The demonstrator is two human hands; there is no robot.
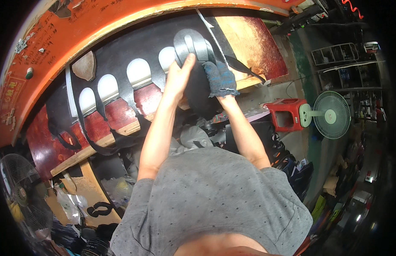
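Observation:
My bare left hand (179,77) is closed on a dark grey piece (184,39) with rounded, U-shaped ends, its thumb lying along the front. The piece looks like several curved layers overlapping, and a wide black part hangs below it between my forearms. On the right side of the same piece, my right hand (221,79) grips it in a blue-grey knitted glove; its fingertips are partly hidden. Left of my hands, a white rounded form (138,71) and several like it line a black sheet (117,49). Dark strips (129,96) run between them and hang over the table's near edge.
The dark red table (48,149) has a wooden edge, below an orange panel (134,22). A tan rounded piece (84,66) lies at the back left. To the right stand a red stool (278,114) and a pale green fan (331,115). Another fan (19,179) is at the left.

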